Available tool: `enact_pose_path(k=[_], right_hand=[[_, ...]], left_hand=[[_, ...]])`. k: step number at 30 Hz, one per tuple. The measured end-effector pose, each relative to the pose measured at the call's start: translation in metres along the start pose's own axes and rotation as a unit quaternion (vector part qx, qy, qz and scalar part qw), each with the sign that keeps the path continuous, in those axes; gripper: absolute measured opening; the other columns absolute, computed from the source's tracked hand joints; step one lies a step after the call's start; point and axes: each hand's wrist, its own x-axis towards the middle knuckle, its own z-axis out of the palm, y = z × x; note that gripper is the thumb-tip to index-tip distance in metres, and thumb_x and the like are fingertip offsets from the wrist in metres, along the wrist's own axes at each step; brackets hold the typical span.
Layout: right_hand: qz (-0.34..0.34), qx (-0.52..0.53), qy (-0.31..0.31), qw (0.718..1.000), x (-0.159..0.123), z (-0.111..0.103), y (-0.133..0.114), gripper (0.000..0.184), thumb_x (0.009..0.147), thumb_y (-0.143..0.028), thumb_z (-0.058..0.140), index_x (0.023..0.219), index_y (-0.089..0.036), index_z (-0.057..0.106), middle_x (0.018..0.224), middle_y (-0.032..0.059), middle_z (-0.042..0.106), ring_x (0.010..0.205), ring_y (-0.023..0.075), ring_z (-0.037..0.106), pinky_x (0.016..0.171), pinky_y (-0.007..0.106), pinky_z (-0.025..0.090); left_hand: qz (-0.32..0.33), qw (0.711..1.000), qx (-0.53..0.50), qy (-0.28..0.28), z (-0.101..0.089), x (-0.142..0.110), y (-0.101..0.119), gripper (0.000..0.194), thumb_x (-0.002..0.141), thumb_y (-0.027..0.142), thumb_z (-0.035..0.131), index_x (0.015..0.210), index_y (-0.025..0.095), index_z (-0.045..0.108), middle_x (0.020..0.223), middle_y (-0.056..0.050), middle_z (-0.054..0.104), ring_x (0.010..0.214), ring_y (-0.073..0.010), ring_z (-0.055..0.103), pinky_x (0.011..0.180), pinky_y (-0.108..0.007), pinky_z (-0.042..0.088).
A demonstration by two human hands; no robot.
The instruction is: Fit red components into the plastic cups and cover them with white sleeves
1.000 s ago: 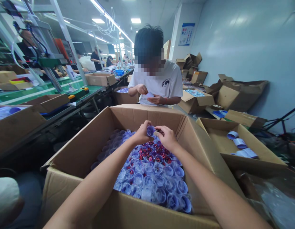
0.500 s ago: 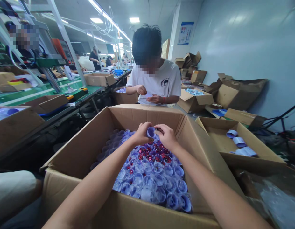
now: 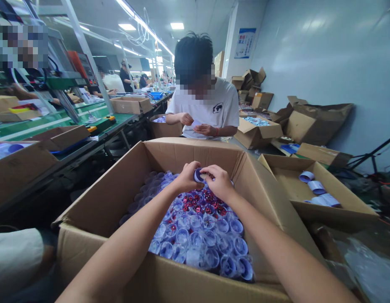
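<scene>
My left hand [image 3: 186, 178] is wrapped round a short purple plastic cylinder [image 3: 197, 175], its open end facing right. My right hand [image 3: 218, 181] has its fingertips pinched at that opening, on a small pale part [image 3: 203, 176] whose kind I cannot make out. Both hands are above a large cardboard box [image 3: 182, 269]. Inside it, rows of similar purple cylinders [image 3: 210, 257] stand close together, many in clear plastic wrap. On top of them, below my hands, is a loose heap of small round red-and-black parts [image 3: 197, 208] with thin wires.
A co-worker in a white shirt [image 3: 224, 101] faces me across the box, handling a purple piece [image 3: 195, 123]. To the right, an open carton [image 3: 285, 179] holds several purple cylinders. A green conveyor line [image 3: 102, 110] with machines runs along the left. Another person's sleeve [image 3: 18, 256] is at lower left.
My right fingertips have moved left, into the cylinder's opening, and the dark bit seen at them before no longer shows. The left hand has stayed in place, with the cylinder slightly turned.
</scene>
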Motion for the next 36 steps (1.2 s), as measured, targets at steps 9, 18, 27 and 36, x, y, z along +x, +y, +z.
enact_pose_path(k=[9, 18, 27, 36], right_hand=[[-0.008, -0.033, -0.006, 0.999, -0.002, 0.001, -0.011, 0.014, 0.077, -0.014, 0.054, 0.085, -0.020, 0.065, 0.081, 0.0036, 0.063, 0.072, 0.0144, 0.058, 0.072, 0.027, 0.047], [-0.004, -0.075, -0.049, 0.996, -0.002, 0.001, -0.005, 0.022, 0.075, -0.009, 0.055, 0.092, -0.019, 0.065, 0.086, 0.0049, 0.066, 0.076, 0.0166, 0.060, 0.075, 0.030, 0.046], [0.025, -0.105, -0.042, 0.993, -0.001, -0.001, -0.007, 0.019, 0.072, -0.007, 0.057, 0.081, -0.021, 0.066, 0.083, 0.0036, 0.060, 0.077, 0.0173, 0.057, 0.074, 0.031, 0.045], [0.030, -0.083, -0.005, 0.996, 0.000, -0.001, -0.004, 0.018, 0.068, -0.004, 0.060, 0.074, -0.020, 0.064, 0.081, 0.0026, 0.055, 0.079, 0.0176, 0.053, 0.077, 0.033, 0.044]], left_hand=[[0.028, 0.999, 0.012, 0.015, 0.004, 0.001, -0.003, 0.039, 0.054, 0.026, 0.067, 0.082, 0.019, 0.041, 0.081, 0.001, 0.047, 0.077, -0.0175, 0.047, 0.069, -0.030, 0.037], [0.041, 0.998, 0.043, 0.023, 0.006, 0.001, -0.001, 0.037, 0.055, 0.023, 0.064, 0.083, 0.020, 0.040, 0.084, -0.001, 0.048, 0.081, -0.0196, 0.046, 0.077, -0.034, 0.035], [0.045, 0.997, 0.052, 0.035, 0.008, 0.002, -0.001, 0.035, 0.056, 0.023, 0.062, 0.082, 0.021, 0.039, 0.086, -0.003, 0.047, 0.084, -0.0210, 0.044, 0.075, -0.034, 0.035], [0.073, 0.995, 0.063, 0.037, 0.008, 0.003, 0.004, 0.032, 0.057, 0.020, 0.060, 0.080, 0.021, 0.037, 0.083, -0.002, 0.047, 0.082, -0.0207, 0.047, 0.078, -0.036, 0.036]])
